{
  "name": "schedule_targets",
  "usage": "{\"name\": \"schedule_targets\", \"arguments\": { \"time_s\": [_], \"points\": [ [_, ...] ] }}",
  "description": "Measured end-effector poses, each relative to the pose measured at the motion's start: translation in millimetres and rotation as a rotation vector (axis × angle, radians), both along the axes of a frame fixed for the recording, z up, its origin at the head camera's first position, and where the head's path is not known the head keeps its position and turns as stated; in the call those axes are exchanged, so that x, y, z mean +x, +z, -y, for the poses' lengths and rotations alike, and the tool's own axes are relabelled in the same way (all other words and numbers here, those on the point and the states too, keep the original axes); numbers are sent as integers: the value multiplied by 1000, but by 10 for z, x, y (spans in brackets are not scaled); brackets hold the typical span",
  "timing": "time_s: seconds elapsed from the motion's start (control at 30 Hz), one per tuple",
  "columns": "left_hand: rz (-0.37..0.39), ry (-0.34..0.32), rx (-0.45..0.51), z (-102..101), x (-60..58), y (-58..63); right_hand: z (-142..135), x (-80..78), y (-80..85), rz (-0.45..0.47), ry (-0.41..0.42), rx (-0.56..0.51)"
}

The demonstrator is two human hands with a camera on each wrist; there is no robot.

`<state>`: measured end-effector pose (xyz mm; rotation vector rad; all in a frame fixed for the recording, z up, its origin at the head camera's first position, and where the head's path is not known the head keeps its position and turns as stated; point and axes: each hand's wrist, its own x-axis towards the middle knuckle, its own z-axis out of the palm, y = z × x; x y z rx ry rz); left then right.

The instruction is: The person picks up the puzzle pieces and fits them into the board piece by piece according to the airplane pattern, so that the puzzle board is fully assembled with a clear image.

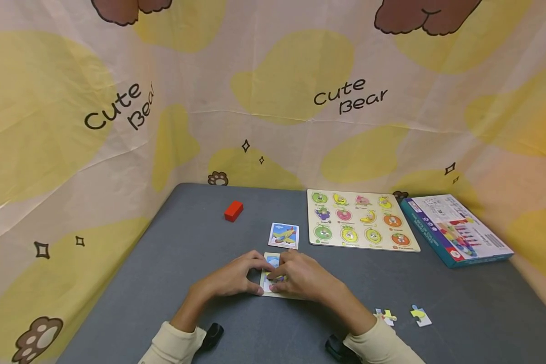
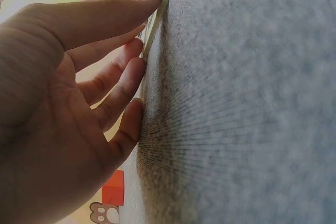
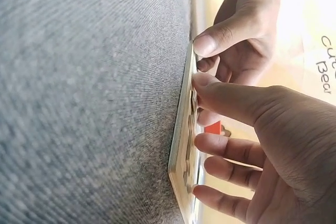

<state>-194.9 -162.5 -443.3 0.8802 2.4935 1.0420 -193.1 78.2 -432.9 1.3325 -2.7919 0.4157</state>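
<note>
A small jigsaw board [image 1: 273, 260] with a pale wooden frame and a blue picture lies flat on the grey table, partly covered by both hands. My left hand [image 1: 233, 275] holds its left side, thumb at the near corner and fingers bent along the edge. My right hand [image 1: 304, 275] reaches over the board, its thumb and fingertips pressing on the pieces in the frame; in the right wrist view the fingers [image 3: 231, 148] are spread. Just beyond the board lies a picture card [image 1: 284, 236] showing a yellow aeroplane. Loose jigsaw pieces [image 1: 420, 315] lie to the right of my right forearm.
A red block [image 1: 233, 211] sits at the back left of the table. Behind and right lies a fruit picture board [image 1: 364, 220], with a teal-sided box [image 1: 457, 230] beside it. A printed cloth [image 1: 273, 101] hangs round the table's back and sides.
</note>
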Motion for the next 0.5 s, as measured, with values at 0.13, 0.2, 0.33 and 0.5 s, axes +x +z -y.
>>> {"name": "schedule_targets", "arguments": {
  "time_s": [0.13, 0.2, 0.33, 0.5],
  "points": [
    [1, -1, -1, -5, 1, -1, -14, -13, 9, 33, 2, -6],
    [0, 0, -3, -6, -1, -7, -27, -24, 11, 60, -1, -19],
    [-8, 3, -3, -4, -3, -21, -59, -44, 4, 118, -19, -48],
    [-11, 9, -2, 4, -2, -23, -88, -57, -25, 124, -14, -63]
  ]
}}
